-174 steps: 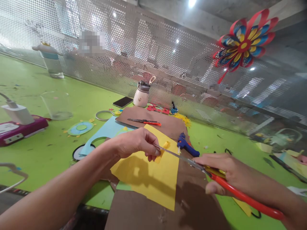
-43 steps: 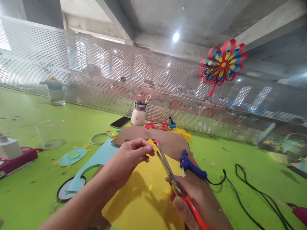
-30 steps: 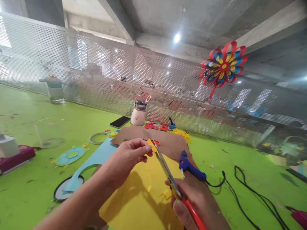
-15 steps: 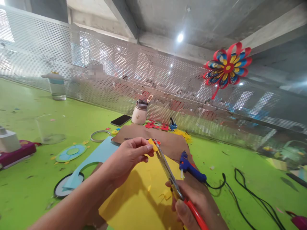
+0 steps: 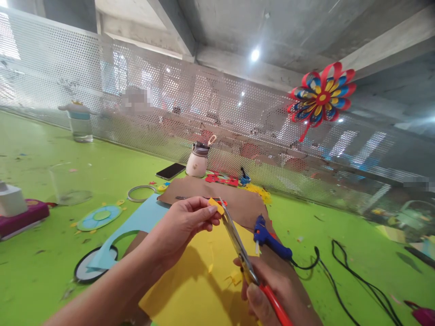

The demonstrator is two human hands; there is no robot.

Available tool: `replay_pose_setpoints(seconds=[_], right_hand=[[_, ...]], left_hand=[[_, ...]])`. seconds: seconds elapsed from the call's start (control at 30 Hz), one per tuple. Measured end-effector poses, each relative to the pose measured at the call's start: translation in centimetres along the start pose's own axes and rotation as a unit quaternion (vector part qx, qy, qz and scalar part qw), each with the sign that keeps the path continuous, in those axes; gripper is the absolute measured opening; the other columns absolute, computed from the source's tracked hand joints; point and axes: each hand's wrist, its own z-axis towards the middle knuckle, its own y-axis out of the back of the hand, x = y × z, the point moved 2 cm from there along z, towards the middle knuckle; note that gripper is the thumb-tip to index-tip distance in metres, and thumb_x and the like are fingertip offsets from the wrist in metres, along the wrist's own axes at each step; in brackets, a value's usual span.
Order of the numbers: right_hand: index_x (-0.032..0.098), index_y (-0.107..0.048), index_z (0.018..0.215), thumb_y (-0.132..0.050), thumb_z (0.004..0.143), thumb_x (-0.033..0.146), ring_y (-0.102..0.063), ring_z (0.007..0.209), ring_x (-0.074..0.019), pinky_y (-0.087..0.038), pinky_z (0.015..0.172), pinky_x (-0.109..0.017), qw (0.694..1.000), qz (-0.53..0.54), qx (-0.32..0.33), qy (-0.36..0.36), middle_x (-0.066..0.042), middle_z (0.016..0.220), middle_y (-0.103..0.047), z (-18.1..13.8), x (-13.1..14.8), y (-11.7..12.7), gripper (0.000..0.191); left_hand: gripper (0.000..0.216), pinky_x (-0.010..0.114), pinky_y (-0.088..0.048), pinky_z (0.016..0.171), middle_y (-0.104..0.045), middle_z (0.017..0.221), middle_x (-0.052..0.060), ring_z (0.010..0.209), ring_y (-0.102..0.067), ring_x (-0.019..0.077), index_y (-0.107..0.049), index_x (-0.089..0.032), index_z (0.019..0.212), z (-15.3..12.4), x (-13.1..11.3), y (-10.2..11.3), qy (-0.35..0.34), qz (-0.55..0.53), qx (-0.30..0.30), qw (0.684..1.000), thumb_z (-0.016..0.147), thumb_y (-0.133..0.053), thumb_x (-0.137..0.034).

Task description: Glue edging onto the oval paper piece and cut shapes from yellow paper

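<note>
My left hand [image 5: 185, 224] pinches a small yellow paper piece [image 5: 216, 205] between thumb and fingers, held above a large yellow sheet [image 5: 200, 280]. In my right hand [image 5: 275, 294] are red-handled scissors [image 5: 243, 253], fingers closed on the handles, with the blades pointing up to the small piece and touching its edge. Tiny yellow scraps lie on the sheet below. The sheet rests on brown paper [image 5: 238, 203].
A blue glue gun [image 5: 268, 235] with a black cord [image 5: 340, 267] lies right of the sheet. A light blue cut sheet [image 5: 136, 222], a paper disc [image 5: 98, 216], a ring, a phone [image 5: 170, 170] and a white bottle [image 5: 197, 160] sit on the green table. A mesh fence runs behind.
Since several seconds ago the scissors turned from lying across to pointing away from me. Over the last second both hands have stayed nearly still, blades at the yellow piece.
</note>
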Motion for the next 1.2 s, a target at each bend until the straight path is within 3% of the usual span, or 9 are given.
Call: replay_pose_setpoints(seconds=[0.3, 0.6, 0.8, 1.2], right_hand=[[0.016, -0.062, 0.100, -0.038, 0.073, 0.080, -0.053, 0.049, -0.0153, -0.041, 0.046, -0.026, 0.994, 0.062, 0.030, -0.090, -0.001, 0.060, -0.053, -0.1, -0.4, -0.5, 0.073], [0.018, -0.061, 0.098, -0.035, 0.077, 0.077, -0.051, 0.050, -0.0157, -0.037, 0.047, -0.028, 0.997, 0.057, 0.017, -0.048, -0.003, 0.065, -0.055, 0.0, -0.2, -0.7, 0.068], [0.019, -0.061, 0.101, -0.035, 0.076, 0.078, -0.053, 0.053, -0.0165, -0.037, 0.049, -0.029, 0.997, 0.057, -0.003, -0.058, -0.005, 0.068, -0.059, 0.0, 0.1, -0.6, 0.070], [0.016, -0.060, 0.105, -0.035, 0.076, 0.079, -0.053, 0.052, -0.0159, -0.039, 0.050, -0.028, 0.996, 0.043, 0.014, -0.082, -0.005, 0.068, -0.060, -0.3, 0.9, -0.4, 0.074]], left_hand=[[0.017, 0.025, -0.042, 0.062, -0.070, 0.070, 0.005, 0.067, -0.060, 0.0139, -0.062, -0.015, 0.067, 0.0, 0.7, -0.5, 0.024, -0.029, 0.028, 0.999, 0.069, -0.075, -0.025], [0.016, 0.023, -0.039, 0.065, -0.067, 0.072, 0.002, 0.067, -0.053, 0.0102, -0.063, -0.015, 0.067, -0.1, 0.8, -0.5, 0.024, -0.031, 0.040, 0.998, 0.072, -0.075, -0.024], [0.016, 0.023, -0.039, 0.067, -0.066, 0.071, 0.002, 0.067, -0.053, 0.0103, -0.062, -0.016, 0.067, -0.7, 1.0, -1.0, 0.032, -0.052, 0.036, 0.997, 0.071, -0.075, -0.025], [0.017, 0.028, -0.041, 0.067, -0.065, 0.070, 0.002, 0.066, -0.053, 0.0130, -0.062, -0.016, 0.069, -0.3, 0.8, -0.7, -0.011, 0.052, 0.034, 0.998, 0.073, -0.071, -0.029]])
